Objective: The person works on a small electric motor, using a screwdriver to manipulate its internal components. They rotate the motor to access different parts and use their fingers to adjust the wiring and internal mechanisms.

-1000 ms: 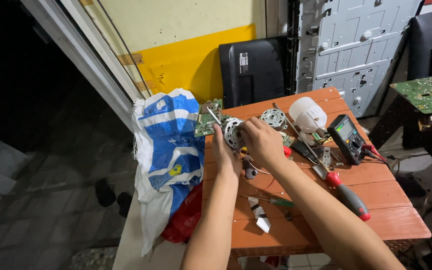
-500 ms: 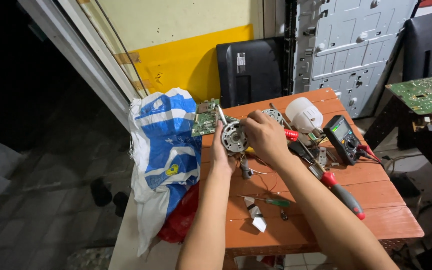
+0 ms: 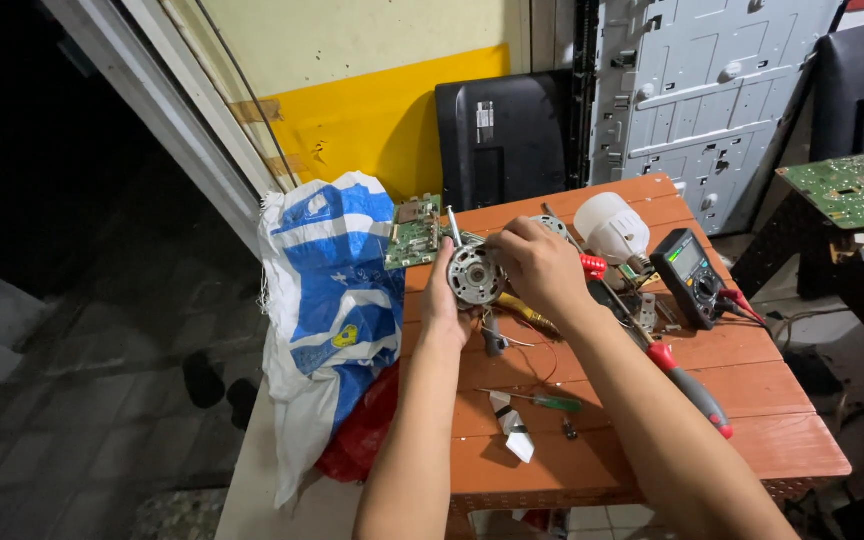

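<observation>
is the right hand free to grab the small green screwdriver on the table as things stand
Probably not at once: the right hand is busy on the motor that the left hand holds. The green screwdriver lies uncovered below the forearms, so the path looks open.

The right hand (image 3: 537, 268) covers the right side of the small round motor (image 3: 474, 275), and the left hand (image 3: 439, 305) hides its underside. A green circuit board (image 3: 845, 188) at the right is cut off by the picture's edge. The small parts (image 3: 655, 312) beside the black multimeter (image 3: 693, 265) are too small to identify.
</observation>
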